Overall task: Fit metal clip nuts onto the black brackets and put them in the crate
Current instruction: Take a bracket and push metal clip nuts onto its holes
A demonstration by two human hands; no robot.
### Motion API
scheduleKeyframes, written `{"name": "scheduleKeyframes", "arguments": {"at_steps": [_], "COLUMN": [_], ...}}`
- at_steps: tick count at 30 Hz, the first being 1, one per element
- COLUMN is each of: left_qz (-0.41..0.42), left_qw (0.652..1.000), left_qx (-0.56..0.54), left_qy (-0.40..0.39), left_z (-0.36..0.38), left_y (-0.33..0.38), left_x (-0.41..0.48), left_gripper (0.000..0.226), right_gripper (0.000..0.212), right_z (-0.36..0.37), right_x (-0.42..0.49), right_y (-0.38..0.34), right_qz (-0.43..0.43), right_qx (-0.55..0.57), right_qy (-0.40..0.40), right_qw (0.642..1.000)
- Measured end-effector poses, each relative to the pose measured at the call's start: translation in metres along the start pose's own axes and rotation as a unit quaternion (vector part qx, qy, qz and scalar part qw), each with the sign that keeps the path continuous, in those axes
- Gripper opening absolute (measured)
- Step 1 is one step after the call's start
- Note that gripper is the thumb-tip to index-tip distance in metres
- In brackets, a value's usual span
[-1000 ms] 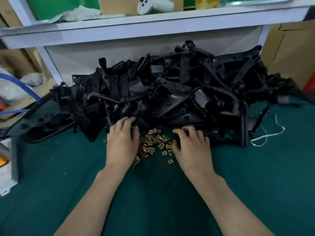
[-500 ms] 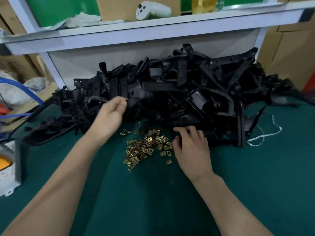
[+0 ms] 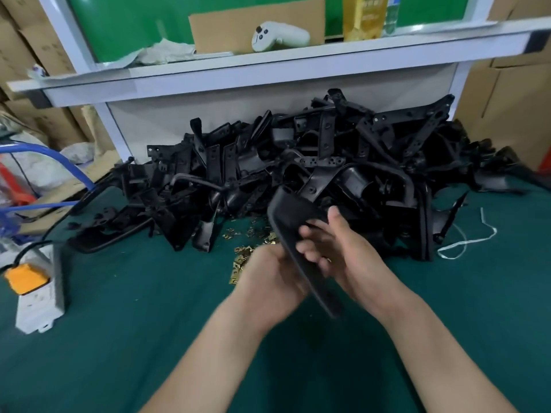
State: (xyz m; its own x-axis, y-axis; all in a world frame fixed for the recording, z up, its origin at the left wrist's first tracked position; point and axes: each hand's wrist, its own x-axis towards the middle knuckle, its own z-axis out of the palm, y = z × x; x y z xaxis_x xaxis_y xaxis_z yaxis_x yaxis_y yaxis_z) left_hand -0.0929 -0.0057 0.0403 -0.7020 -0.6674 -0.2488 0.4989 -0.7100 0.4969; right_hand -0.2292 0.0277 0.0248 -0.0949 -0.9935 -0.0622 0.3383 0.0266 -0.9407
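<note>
Black bracket (image 3: 286, 213): long, flat, curved, tilted from 11 down to 5 o'clock, held between my left grip (image 3: 268, 281) and right grip (image 3: 346, 254); blurred. Bracket pile (image 3: 328, 162): tangled heap at 12 o'clock. Clip nuts (image 3: 241, 259): brass-coloured, loose on the tabletop (image 3: 149, 293) at 9 o'clock.

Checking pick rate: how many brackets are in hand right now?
1. One bracket, held above the clip nuts in front of the pile: left hand grips its lower part, right hand its middle. Hands may hide another.
</note>
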Motion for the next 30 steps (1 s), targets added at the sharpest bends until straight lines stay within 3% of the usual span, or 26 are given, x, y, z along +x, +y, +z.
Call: {"name": "scheduleKeyframes", "arguments": {"at_steps": [3,4,5,7,8,9,11,13,16,18,20,22,27,30], "left_qz": [0.049,0.108,0.188,0.344,0.354,0.314,0.202,0.139,0.164,0.180,0.179,0.182,0.219,0.269], "left_qw": [0.982,0.943,0.862,0.591,0.491,0.449,0.445,0.430,0.434,0.414,0.384,0.386,0.402,0.393], "left_qx": [0.185,0.310,0.459,0.700,0.762,0.796,0.827,0.854,0.853,0.863,0.875,0.870,0.853,0.842], "left_qy": [0.010,0.048,0.104,0.204,0.232,0.256,0.277,0.259,0.237,0.226,0.235,0.246,0.248,0.255], "left_z": [0.002,-0.002,-0.010,-0.032,-0.043,-0.054,-0.071,-0.079,-0.078,-0.076,-0.073,-0.072,-0.078,-0.077], "left_y": [-0.015,-0.014,-0.012,-0.003,0.001,0.006,0.011,0.011,0.015,0.020,0.024,0.027,0.030,0.030], "left_x": [0.004,0.004,0.004,-0.002,-0.006,-0.008,-0.008,-0.003,0.007,0.014,0.019,0.023,0.022,0.019], "left_gripper": [0.022,0.023,0.024,0.024,0.033,0.047,0.070,0.074,0.060,0.053,0.046,0.039,0.032,0.029], "right_gripper": [0.028,0.024,0.025,0.035,0.034,0.033,0.044,0.049,0.040,0.030,0.036,0.050,0.078,0.088], "right_z": [-0.006,-0.012,-0.016,-0.027,-0.032,-0.036,-0.039,-0.032,-0.012,-0.001,0.004,0.007,0.000,0.000], "right_x": [-0.003,-0.002,-0.003,-0.005,-0.005,-0.004,-0.001,0.000,0.001,0.001,0.000,-0.001,-0.002,-0.003], "right_y": [-0.003,-0.004,-0.008,-0.016,-0.019,-0.020,-0.017,-0.013,-0.003,0.010,0.023,0.030,0.034,0.033], "right_qz": [-0.028,-0.048,-0.064,-0.077,-0.083,-0.089,-0.103,-0.123,-0.139,-0.160,-0.198,-0.221,-0.252,-0.272], "right_qx": [-0.005,0.019,0.042,0.062,0.061,0.058,0.025,-0.031,-0.071,-0.140,-0.333,-0.485,-0.462,-0.483], "right_qy": [0.043,0.046,0.044,0.057,0.064,0.074,0.106,0.142,0.122,0.104,0.108,0.090,0.047,0.075], "right_qw": [0.999,0.998,0.996,0.994,0.993,0.992,0.989,0.982,0.980,0.972,0.916,0.842,0.849,0.829]}}
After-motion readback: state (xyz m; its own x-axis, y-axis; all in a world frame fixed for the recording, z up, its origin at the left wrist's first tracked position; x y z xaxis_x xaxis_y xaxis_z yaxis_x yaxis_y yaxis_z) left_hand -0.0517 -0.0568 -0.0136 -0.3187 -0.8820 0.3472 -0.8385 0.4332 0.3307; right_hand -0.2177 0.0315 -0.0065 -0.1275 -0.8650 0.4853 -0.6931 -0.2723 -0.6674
